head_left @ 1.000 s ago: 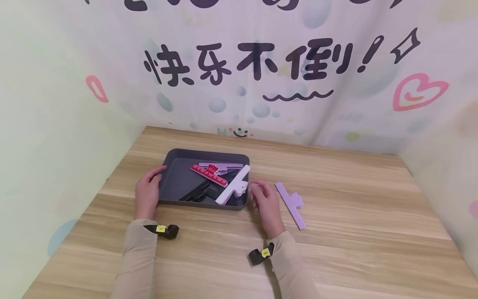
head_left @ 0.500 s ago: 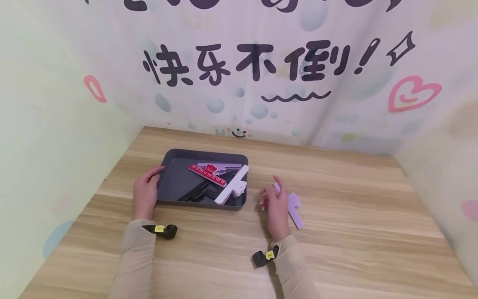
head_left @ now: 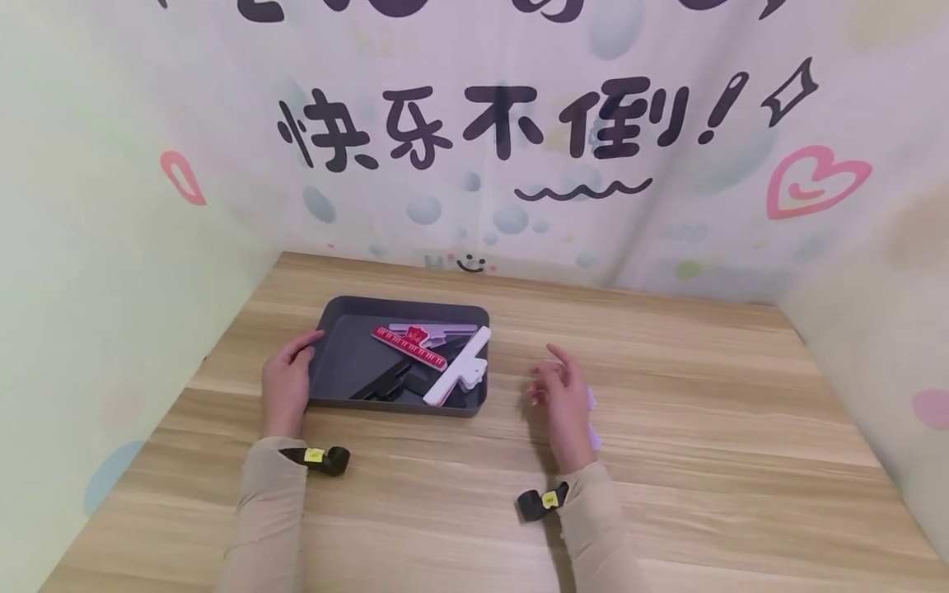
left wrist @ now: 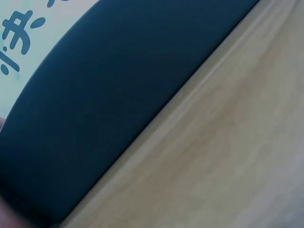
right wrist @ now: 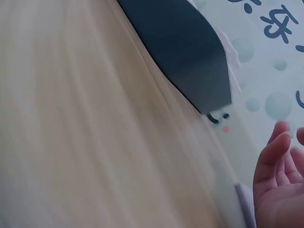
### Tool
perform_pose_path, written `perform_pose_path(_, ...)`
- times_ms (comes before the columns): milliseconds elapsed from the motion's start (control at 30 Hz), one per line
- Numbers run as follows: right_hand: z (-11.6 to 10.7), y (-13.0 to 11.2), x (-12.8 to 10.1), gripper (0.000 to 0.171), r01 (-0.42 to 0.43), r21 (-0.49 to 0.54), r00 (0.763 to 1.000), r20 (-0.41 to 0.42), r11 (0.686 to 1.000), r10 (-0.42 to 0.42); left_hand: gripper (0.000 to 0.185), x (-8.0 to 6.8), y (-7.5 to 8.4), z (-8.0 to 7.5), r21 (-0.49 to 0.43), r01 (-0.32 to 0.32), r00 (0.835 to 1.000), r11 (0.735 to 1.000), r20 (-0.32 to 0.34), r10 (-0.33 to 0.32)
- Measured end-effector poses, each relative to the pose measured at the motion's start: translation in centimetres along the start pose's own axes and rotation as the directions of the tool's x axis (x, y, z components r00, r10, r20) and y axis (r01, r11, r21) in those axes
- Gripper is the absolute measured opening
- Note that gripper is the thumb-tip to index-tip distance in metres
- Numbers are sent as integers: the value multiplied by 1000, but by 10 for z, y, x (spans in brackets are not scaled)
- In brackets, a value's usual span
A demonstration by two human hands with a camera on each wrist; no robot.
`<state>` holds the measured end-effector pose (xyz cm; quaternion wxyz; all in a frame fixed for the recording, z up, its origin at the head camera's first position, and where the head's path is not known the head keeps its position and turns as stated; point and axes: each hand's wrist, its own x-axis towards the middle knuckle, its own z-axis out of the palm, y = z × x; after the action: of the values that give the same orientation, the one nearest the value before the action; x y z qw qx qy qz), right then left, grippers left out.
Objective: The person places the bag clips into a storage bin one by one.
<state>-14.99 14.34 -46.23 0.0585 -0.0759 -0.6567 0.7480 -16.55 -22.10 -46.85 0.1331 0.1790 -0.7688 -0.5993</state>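
Observation:
A dark grey tray [head_left: 348,362] sits on the wooden table [head_left: 667,461] and holds a white clip [head_left: 455,377], a red clip [head_left: 409,348], a lilac clip [head_left: 437,329] and a black clip [head_left: 385,384]. My left hand [head_left: 285,380] grips the tray's left rim, thumb over the edge. The tray's dark wall [left wrist: 118,104] fills the left wrist view. My right hand [head_left: 563,395] hovers to the right of the tray, fingers relaxed, over a purple clip [head_left: 591,412] lying on the table and mostly hidden beneath it. The right wrist view shows the fingertips [right wrist: 275,147] and the tray corner [right wrist: 190,61].
A printed cloth backdrop [head_left: 519,140] rises behind the table's far edge, with pale walls at left and right. Bare wood spreads to the right of the hand and along the near edge.
My right hand has moved from the tray's right edge rightward, and now covers most of the purple clip. The left hand stays on the tray rim.

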Motion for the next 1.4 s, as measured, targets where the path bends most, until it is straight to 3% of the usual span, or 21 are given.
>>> perform_pose_path(233, -17, -10, 6, 32, 3, -161, 1000, -23, 987, -6, 28, 0, 3, 1, 3, -8, 1000, 1000, -14, 8)
perform_pose_path(633, -38, -18, 10, 28, -14, -388, 999, -49, 922, -5, 28, -1, 3, 0, -11, 3, 1000, 1000, -20, -3)
perform_pose_path(967, -60, -19, 12, 23, -26, -347, 975, -217, 937, -53, 28, -1, 4, 2, -21, 3, 1000, 1000, -26, -4)
perform_pose_path(1100, -67, -17, 13, 23, -33, -348, 968, -244, 937, -57, 28, 0, 4, 2, -22, 1, 1000, 1000, -25, -2)
perform_pose_path(1200, -71, -17, 13, 23, -45, -430, 975, -218, 901, -55, 28, 0, 4, 2, -19, -1, 1000, 1000, -25, 1)
perform_pose_path(1400, -75, -19, 13, 30, -47, -671, 997, -82, 740, -11, 29, -1, 4, 2, -19, 2, 1000, 1000, -17, -2)
